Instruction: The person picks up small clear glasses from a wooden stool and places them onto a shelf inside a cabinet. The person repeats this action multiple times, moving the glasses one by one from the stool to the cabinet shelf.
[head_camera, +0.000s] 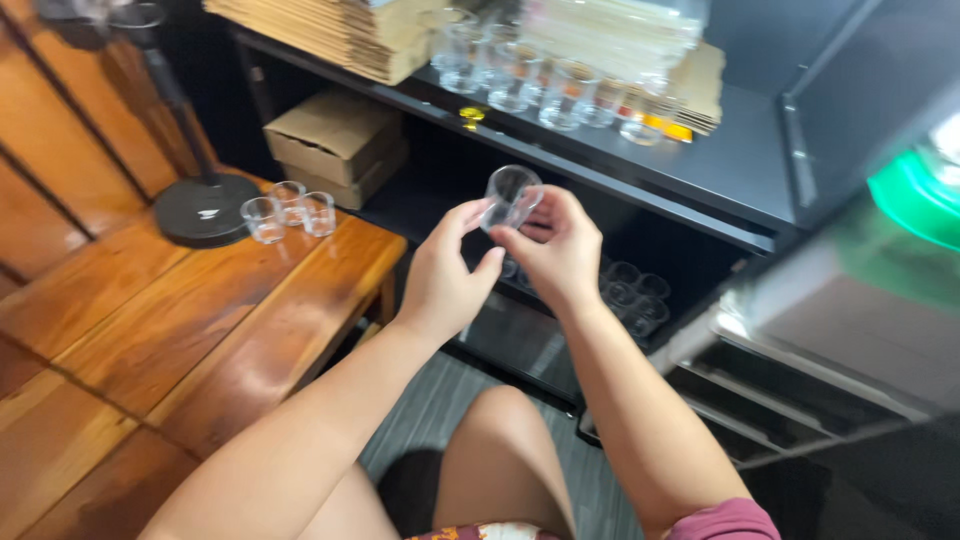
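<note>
Both my hands hold one small clear glass cup in front of a black shelf unit. My left hand pinches its left side with thumb and fingers. My right hand grips its right side and base. The cup is tilted, its open mouth facing up and toward me. Three similar clear cups stand on the wooden bench at my left.
Wooden bench at left carries a black round stand base. The black shelf holds several glass cups, stacked flat cardboard and a cardboard box below. More cups sit on the lower shelf.
</note>
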